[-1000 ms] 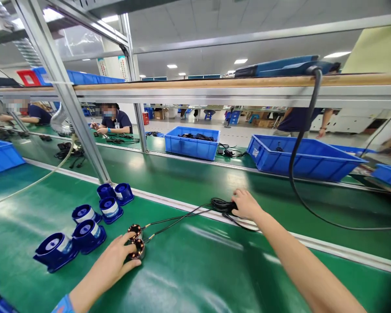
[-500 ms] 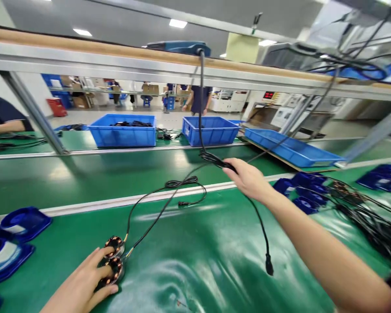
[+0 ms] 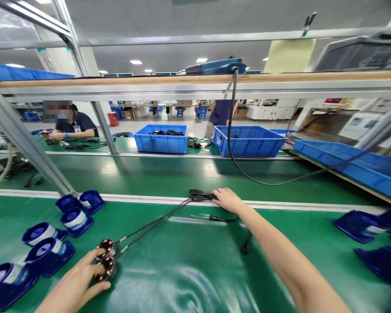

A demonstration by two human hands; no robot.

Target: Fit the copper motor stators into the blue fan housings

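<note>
Two round motor stators with copper windings (image 3: 110, 269) lie side by side on the green bench at the lower left. My left hand (image 3: 76, 278) grips them, its fingers over their tops and the thumb along the near side. Thin black cables run from the stators to a coiled cable bundle (image 3: 199, 195) at the white strip. Around the bundle's right end, my right hand (image 3: 228, 201) is closed. A black connector (image 3: 217, 218) lies below that hand; a second connector (image 3: 246, 247) is beside the forearm, partly blurred.
Several dark blue plastic housings (image 3: 76, 221) stand at left, more (image 3: 360, 226) at right. Beyond the strip are blue bins (image 3: 161, 143) and a long blue tray (image 3: 355, 163). A grey cable (image 3: 236, 163) hangs from the shelf (image 3: 150, 89). A co-worker (image 3: 80, 124) sits far left.
My right hand has brought its cable bundle down to the strip, where both cables now lie together. My left hand still grips the stators. The view has turned left.
</note>
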